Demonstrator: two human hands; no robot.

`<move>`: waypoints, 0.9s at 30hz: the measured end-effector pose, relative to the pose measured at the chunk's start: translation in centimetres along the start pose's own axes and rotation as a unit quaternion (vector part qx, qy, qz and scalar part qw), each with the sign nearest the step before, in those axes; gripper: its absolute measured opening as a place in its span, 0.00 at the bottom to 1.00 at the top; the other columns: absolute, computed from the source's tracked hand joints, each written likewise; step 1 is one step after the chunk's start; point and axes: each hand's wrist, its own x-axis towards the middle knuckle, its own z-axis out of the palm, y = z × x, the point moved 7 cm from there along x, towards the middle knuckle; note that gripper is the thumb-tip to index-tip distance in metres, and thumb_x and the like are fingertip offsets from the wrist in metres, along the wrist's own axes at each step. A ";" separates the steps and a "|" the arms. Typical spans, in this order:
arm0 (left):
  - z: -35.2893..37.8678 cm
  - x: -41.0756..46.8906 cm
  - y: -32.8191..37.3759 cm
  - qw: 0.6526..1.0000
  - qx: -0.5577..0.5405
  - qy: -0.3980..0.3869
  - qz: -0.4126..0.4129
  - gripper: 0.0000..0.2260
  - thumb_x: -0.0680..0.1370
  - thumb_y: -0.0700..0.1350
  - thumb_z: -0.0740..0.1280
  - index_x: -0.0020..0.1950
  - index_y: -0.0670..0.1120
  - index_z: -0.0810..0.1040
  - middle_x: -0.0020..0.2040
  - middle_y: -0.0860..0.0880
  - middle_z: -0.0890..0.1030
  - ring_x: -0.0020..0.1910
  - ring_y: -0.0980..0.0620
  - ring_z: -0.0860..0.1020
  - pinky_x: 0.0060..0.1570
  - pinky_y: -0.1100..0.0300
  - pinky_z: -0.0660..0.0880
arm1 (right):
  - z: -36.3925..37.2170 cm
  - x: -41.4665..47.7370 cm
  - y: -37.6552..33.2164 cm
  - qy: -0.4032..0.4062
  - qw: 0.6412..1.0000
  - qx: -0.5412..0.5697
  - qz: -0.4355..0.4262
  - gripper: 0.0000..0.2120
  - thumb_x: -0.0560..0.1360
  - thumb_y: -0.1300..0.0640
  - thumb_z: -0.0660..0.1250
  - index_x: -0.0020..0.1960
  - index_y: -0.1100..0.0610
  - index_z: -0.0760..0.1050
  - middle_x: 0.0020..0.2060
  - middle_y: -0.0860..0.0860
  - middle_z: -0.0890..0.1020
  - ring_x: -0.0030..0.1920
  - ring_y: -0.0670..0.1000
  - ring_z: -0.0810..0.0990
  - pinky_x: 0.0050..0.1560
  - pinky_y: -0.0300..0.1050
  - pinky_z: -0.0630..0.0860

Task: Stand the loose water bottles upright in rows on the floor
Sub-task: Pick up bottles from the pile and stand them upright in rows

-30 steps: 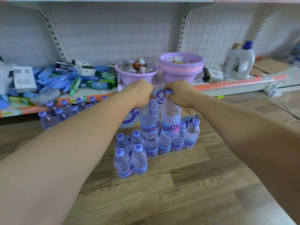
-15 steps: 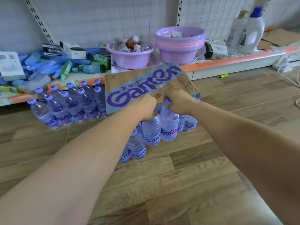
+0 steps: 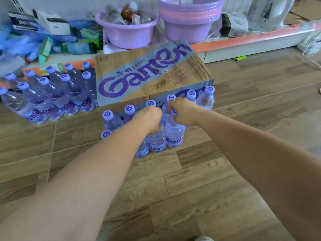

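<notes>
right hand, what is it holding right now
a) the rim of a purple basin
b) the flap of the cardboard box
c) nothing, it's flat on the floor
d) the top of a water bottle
d: the right hand has its fingers curled round the top of an upright water bottle just in front of the cardboard box.

Bare floor [image 3: 191, 180] is noted before the bottles [image 3: 174, 136] and to their right. Passage behind is blocked by the carton [image 3: 149, 73]. The left is closed by a second bottle group [image 3: 52, 98]; a narrow strip is left between.
</notes>
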 end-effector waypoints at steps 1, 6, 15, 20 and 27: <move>0.2 0.1 0.0 1.000 -0.001 0.000 -0.001 0.12 0.76 0.45 0.64 0.54 0.38 0.72 0.51 0.40 0.78 0.49 0.39 0.78 0.40 0.54 0.70 | 0.4 0.1 0.1 -0.005 1.000 0.000 -0.002 0.15 0.76 0.62 0.60 0.62 0.59 0.70 0.60 0.58 0.71 0.58 0.60 0.73 0.47 0.46 0.68; 0.0 0.1 -0.1 1.000 0.004 0.007 0.006 0.12 0.76 0.47 0.65 0.52 0.39 0.70 0.51 0.40 0.77 0.45 0.41 0.76 0.39 0.54 0.70 | 0.9 0.1 0.3 0.001 1.000 0.019 -0.004 0.16 0.75 0.63 0.61 0.62 0.59 0.69 0.59 0.58 0.71 0.56 0.59 0.75 0.47 0.47 0.70; -1.0 -0.5 -1.6 1.000 -0.014 0.023 0.012 0.21 0.77 0.60 0.59 0.54 0.43 0.72 0.47 0.46 0.74 0.48 0.44 0.77 0.41 0.53 0.71 | -1.4 0.2 -2.5 0.083 0.977 -0.196 -0.026 0.18 0.76 0.45 0.58 0.60 0.55 0.72 0.55 0.53 0.78 0.59 0.57 0.74 0.48 0.48 0.68; -4.7 -1.3 -6.1 0.993 -0.022 0.118 -0.002 0.17 0.80 0.50 0.56 0.64 0.42 0.69 0.62 0.42 0.74 0.61 0.40 0.73 0.52 0.51 0.69 | -4.1 2.4 -7.0 0.171 0.972 -0.139 -0.085 0.18 0.79 0.50 0.56 0.64 0.58 0.71 0.62 0.54 0.75 0.66 0.56 0.70 0.62 0.49 0.66; -3.6 -3.3 -17.7 0.995 0.011 0.073 -0.071 0.27 0.82 0.49 0.50 0.77 0.43 0.43 0.79 0.47 0.45 0.78 0.50 0.44 0.76 0.52 0.40 | -1.5 8.4 -14.2 0.066 0.979 -0.155 -0.111 0.33 0.81 0.42 0.48 0.78 0.60 0.42 0.78 0.53 0.47 0.78 0.53 0.41 0.78 0.51 0.43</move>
